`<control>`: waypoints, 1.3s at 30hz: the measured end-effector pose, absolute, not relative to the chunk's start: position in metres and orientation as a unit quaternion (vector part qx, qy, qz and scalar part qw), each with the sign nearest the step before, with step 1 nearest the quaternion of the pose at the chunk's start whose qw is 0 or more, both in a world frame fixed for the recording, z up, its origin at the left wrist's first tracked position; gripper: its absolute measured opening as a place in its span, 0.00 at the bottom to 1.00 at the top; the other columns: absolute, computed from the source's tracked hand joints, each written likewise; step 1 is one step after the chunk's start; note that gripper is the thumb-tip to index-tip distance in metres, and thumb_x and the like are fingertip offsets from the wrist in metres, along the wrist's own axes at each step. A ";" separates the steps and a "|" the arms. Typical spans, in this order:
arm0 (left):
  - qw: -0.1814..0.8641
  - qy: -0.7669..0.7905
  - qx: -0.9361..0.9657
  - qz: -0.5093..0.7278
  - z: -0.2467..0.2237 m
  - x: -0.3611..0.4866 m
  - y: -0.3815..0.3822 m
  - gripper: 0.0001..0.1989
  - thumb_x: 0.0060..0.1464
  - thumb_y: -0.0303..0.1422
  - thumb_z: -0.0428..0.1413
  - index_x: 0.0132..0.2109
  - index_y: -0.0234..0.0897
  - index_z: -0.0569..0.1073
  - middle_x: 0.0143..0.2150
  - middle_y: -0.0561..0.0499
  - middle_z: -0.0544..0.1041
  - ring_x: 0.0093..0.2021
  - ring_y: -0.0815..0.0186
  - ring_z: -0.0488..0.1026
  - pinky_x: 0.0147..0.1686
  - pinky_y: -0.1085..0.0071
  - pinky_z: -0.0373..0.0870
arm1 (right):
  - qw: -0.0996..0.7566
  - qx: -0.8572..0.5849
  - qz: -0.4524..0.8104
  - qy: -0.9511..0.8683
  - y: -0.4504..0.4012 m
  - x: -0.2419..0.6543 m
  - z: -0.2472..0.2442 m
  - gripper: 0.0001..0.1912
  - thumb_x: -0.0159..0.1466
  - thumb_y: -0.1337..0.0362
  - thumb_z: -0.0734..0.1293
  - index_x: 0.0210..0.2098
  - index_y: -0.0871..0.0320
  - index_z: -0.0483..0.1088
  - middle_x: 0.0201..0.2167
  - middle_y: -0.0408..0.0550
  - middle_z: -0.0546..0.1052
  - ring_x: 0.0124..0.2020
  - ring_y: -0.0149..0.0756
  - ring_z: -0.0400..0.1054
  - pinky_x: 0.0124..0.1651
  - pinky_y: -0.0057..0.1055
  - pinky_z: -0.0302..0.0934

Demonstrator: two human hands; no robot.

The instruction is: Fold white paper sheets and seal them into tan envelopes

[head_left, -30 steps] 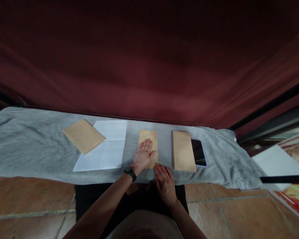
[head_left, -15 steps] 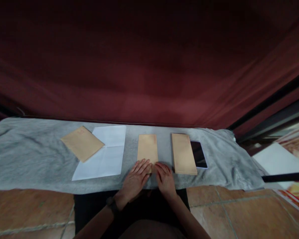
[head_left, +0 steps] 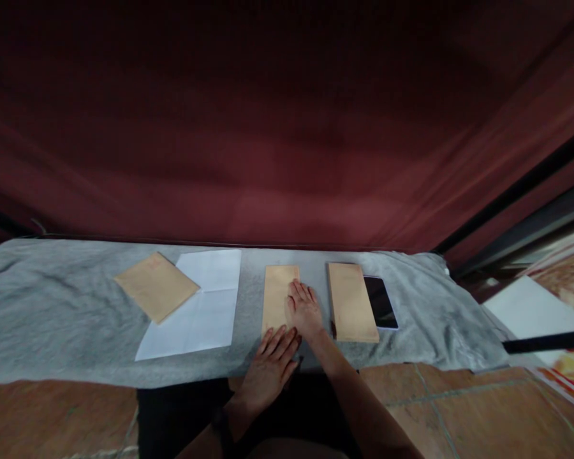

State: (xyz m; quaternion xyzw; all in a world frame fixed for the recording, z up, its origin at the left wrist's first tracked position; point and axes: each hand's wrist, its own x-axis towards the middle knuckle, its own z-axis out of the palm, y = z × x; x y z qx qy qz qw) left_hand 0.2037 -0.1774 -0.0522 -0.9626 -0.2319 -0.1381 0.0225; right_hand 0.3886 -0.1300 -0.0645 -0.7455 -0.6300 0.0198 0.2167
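Note:
A brown paper envelope (head_left: pixel 276 296) lies upright in front of me on the grey cloth. My left hand (head_left: pixel 273 362) rests with spread fingers over its near end, hiding that edge. Higher up, my right hand (head_left: pixel 305 310) lies flat on the envelope's right side, fingers stretched out and pointing away from me. Neither hand grasps anything. To the right is a stack of brown envelopes (head_left: pixel 353 303), close to my right forearm. On the left, another brown envelope (head_left: pixel 157 287) lies slantwise, partly over a creased white paper sheet (head_left: pixel 205 312).
A dark-screened phone or tablet (head_left: pixel 382 306) sits partly under the envelope stack. Grey fabric (head_left: pixel 52 312) covers the narrow table. A dark red curtain (head_left: pixel 277 159) hangs behind it. Black bars and a white board (head_left: pixel 536 309) stand at the far right, above the tiled floor.
My right hand has slid up the envelope from its near right corner and lies flat on it. My left hand stays at the near end. The view has tilted slightly.

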 end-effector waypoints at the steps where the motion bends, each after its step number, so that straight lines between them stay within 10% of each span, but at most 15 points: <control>1: 0.023 -0.234 -0.962 -0.136 -0.052 0.205 -0.179 0.26 0.68 0.39 0.49 0.70 0.42 0.62 0.70 0.50 0.65 0.69 0.58 0.62 0.68 0.55 0.56 | 0.220 -0.750 0.013 -0.623 -0.130 0.389 -0.066 0.24 0.74 0.63 0.56 0.67 0.60 0.63 0.68 0.53 0.65 0.68 0.43 0.59 0.71 0.46 0.49; 11: 0.053 -0.264 -0.962 -0.053 -0.047 0.219 -0.174 0.27 0.54 0.15 0.46 0.59 0.29 0.73 0.62 0.38 0.74 0.61 0.58 0.72 0.60 0.60 0.69 | 0.296 -0.740 -0.033 -0.603 -0.181 0.399 -0.079 0.24 0.69 0.73 0.55 0.62 0.61 0.68 0.62 0.54 0.72 0.64 0.44 0.62 0.67 0.46 0.56; 26: 0.109 -0.293 -0.948 -0.057 -0.038 0.257 -0.171 0.22 0.54 0.18 0.51 0.55 0.26 0.76 0.47 0.37 0.77 0.47 0.55 0.74 0.45 0.61 0.74 | 0.429 -0.727 0.092 -0.527 -0.199 0.397 -0.067 0.20 0.67 0.70 0.56 0.49 0.56 0.77 0.49 0.52 0.78 0.53 0.40 0.71 0.61 0.40 0.64; 33: -0.041 -0.340 -0.933 -0.112 -0.008 0.256 -0.157 0.23 0.54 0.17 0.48 0.54 0.29 0.75 0.48 0.38 0.78 0.48 0.55 0.75 0.48 0.61 0.73 | 0.518 -0.703 0.173 -0.456 -0.204 0.405 -0.075 0.20 0.70 0.60 0.56 0.49 0.55 0.78 0.47 0.52 0.81 0.49 0.41 0.76 0.54 0.38 0.71; 39: -0.407 -0.482 -0.656 -0.413 0.034 0.234 -0.129 0.09 0.59 0.35 0.52 0.36 0.37 0.75 0.31 0.52 0.75 0.31 0.67 0.75 0.36 0.71 0.76 | 0.546 -0.680 0.276 -0.403 -0.199 0.394 -0.067 0.28 0.72 0.47 0.53 0.52 0.56 0.76 0.38 0.52 0.83 0.34 0.41 0.78 0.35 0.36 0.75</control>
